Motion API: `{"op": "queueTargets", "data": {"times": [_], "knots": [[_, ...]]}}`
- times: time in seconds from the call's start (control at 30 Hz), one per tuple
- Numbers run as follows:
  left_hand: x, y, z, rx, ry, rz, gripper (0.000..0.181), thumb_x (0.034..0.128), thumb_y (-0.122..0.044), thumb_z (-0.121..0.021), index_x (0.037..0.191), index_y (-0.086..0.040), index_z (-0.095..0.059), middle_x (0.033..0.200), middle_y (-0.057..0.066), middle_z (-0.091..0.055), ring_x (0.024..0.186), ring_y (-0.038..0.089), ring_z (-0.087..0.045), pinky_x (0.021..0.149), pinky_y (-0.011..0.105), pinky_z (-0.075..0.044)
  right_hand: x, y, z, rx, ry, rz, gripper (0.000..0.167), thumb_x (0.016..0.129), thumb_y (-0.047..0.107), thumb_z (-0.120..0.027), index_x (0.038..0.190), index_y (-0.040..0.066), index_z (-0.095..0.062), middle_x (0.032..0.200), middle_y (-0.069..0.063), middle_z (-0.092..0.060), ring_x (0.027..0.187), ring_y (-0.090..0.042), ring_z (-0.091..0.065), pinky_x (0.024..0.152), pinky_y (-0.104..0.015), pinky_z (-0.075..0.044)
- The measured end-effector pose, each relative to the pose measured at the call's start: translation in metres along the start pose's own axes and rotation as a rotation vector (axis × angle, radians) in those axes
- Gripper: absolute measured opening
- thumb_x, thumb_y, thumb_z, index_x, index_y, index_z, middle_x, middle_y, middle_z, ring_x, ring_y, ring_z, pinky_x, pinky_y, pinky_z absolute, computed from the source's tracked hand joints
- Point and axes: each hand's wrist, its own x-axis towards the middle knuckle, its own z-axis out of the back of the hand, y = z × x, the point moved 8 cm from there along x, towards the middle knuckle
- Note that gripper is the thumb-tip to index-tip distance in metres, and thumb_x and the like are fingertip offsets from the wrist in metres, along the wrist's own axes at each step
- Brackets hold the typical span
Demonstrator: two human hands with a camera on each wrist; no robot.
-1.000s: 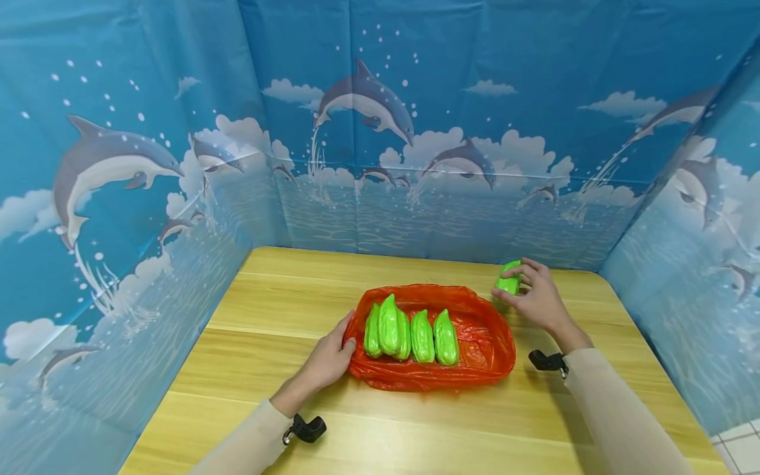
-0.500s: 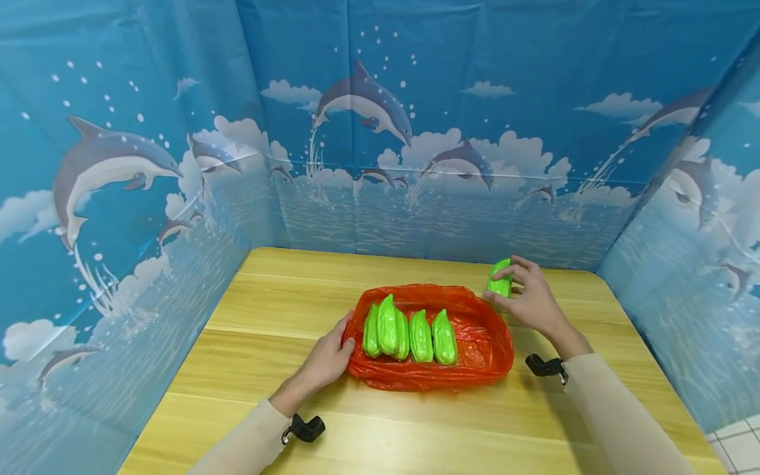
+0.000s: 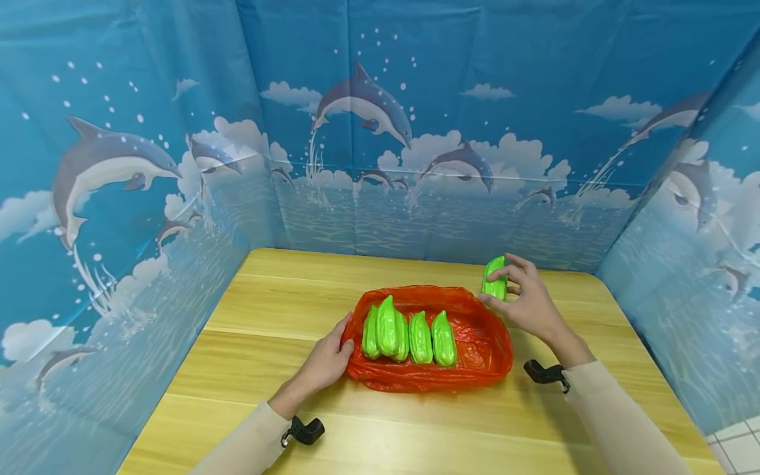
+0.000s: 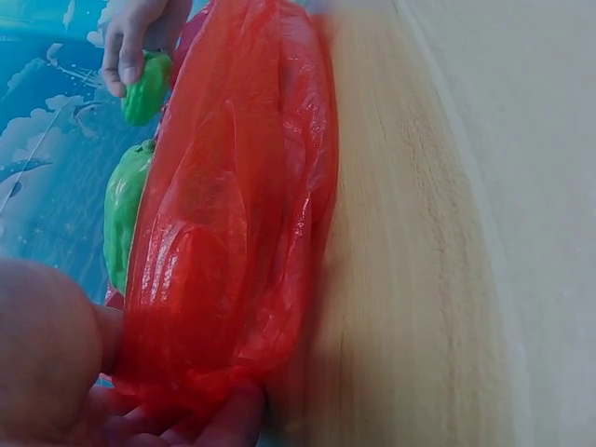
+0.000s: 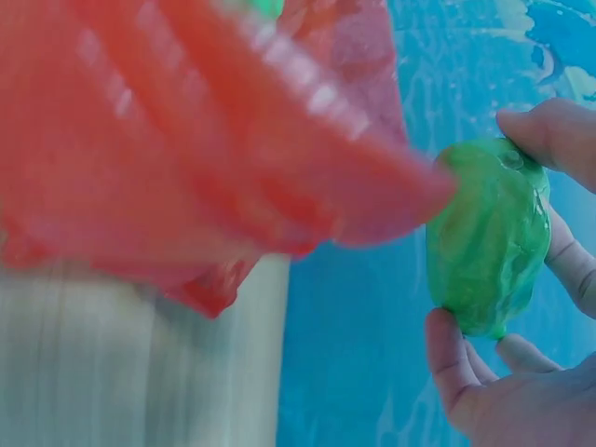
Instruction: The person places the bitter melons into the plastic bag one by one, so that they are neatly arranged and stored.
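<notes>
In the head view, a basin covered in thin red plastic (image 3: 410,379) holds several glossy green ridged gourds, looking like bitter melons (image 3: 420,340). My left hand (image 3: 325,359) grips its left end, thumb at the rim; in the left wrist view, fingers (image 4: 233,414) curl under the red plastic. Just beyond the basin's far right corner, my right hand (image 3: 528,300) pinches one more bitter melon (image 3: 493,277) above the table. The right wrist view shows that bitter melon (image 5: 489,237) held at its two ends between thumb and fingers, close to the red plastic edge.
The basin stands on a light wooden table (image 3: 285,290). Blue sheets printed with dolphins (image 3: 365,105) rise behind the table and at both sides. A black band with a camera mount (image 3: 305,430) sits on each wrist.
My right hand has moved left with the bitter melon, toward the basin's far right corner. The left hand and the gourds in the basin stay in place.
</notes>
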Motion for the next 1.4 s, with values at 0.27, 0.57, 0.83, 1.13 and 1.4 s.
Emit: {"op": "queueTargets", "data": {"times": [0.27,0.57,0.83,1.13,1.4], "knots": [[0.000,0.001,-0.001,-0.002,-0.004,0.001,0.066,0.1204,-0.012,-0.052,0.183,0.000,-0.032,0.182,0.027,-0.048,0.170,0.047,-0.046,0.141,0.065,-0.038,-0.007,0.019,-0.006,-0.011,0.016,0.023,0.037,0.103,0.028,-0.093,0.128,0.009,-0.074,0.189,-0.029,-0.020,0.165,-0.063,-0.037,0.115,-0.082,-0.057],[0.000,0.001,-0.002,-0.007,0.000,0.001,0.066,0.1209,-0.012,-0.050,0.183,0.001,-0.031,0.182,0.028,-0.046,0.171,0.047,-0.045,0.141,0.065,-0.037,-0.017,0.027,-0.020,-0.035,0.032,0.056,0.033,0.102,0.024,-0.093,0.125,0.012,-0.074,0.188,-0.031,-0.023,0.167,-0.062,-0.036,0.113,-0.080,-0.059],[0.000,0.000,-0.004,-0.008,0.008,0.001,0.067,0.1209,-0.012,-0.050,0.183,0.001,-0.030,0.182,0.027,-0.047,0.170,0.046,-0.047,0.141,0.064,-0.039,-0.023,0.038,-0.038,-0.021,0.063,0.081,0.030,0.102,0.022,-0.094,0.123,0.014,-0.074,0.187,-0.033,-0.024,0.169,-0.061,-0.033,0.113,-0.080,-0.060],[0.000,0.002,-0.004,-0.007,0.007,-0.002,0.066,0.1206,-0.011,-0.050,0.182,0.002,-0.031,0.182,0.027,-0.047,0.170,0.046,-0.046,0.141,0.065,-0.038,-0.030,0.054,-0.056,-0.044,0.092,0.124,0.032,0.099,0.019,-0.096,0.121,0.019,-0.074,0.185,-0.032,-0.029,0.166,-0.060,-0.038,0.113,-0.079,-0.060],[0.000,0.002,-0.002,0.013,-0.001,0.004,0.066,0.1208,-0.013,-0.050,0.183,0.000,-0.032,0.181,0.027,-0.049,0.169,0.047,-0.048,0.140,0.066,-0.040,-0.033,0.060,-0.068,-0.066,0.117,0.143,0.031,0.099,0.025,-0.096,0.121,0.022,-0.074,0.185,-0.031,-0.031,0.159,-0.058,-0.050,0.110,-0.074,-0.063]]}}
